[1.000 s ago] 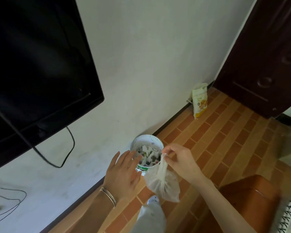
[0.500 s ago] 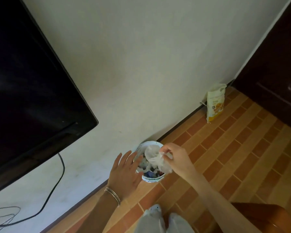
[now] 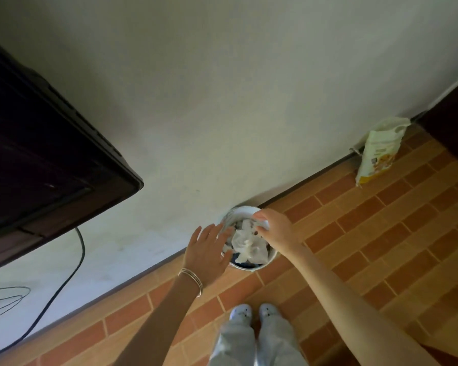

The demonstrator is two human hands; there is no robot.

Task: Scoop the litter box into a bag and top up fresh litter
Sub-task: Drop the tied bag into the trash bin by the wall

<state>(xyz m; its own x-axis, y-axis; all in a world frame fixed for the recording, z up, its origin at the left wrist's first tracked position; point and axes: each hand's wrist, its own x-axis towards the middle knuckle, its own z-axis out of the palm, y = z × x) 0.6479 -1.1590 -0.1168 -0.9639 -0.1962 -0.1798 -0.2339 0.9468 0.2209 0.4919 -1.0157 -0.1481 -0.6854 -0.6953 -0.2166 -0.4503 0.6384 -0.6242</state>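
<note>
While standing over the small white bin (image 3: 242,208) at the foot of the wall, note 1 thin white bag (image 3: 249,247) lying inside it on top of other rubbish, covering most of the opening. Left hand (image 3: 206,252): flat, fingers straight and spread, holding nothing, fingertips at the bin's left rim; bangles (image 3: 192,280) on the wrist. Right hand (image 3: 275,231): over the far right rim, fingers bent down onto the bag's top edge; cannot tell whether pinching the plastic or only touching it. Judged step: binning the filled bag, probably close to done. To do it well: brace the rim with the left palm to stop so light a bin from tipping or sliding on the tiled floor (image 3: 381,233); press on the bag's bulk, not its neck, thin plastic being likely to split or spill; release only once seated below the rim. Litter box not in view. Still to do, by the task: fresh top-up. Yellow-and-white pouch (image 3: 378,154) leaning on the wall, well apart to the right; print too small to read, so check contents before pouring.
</note>
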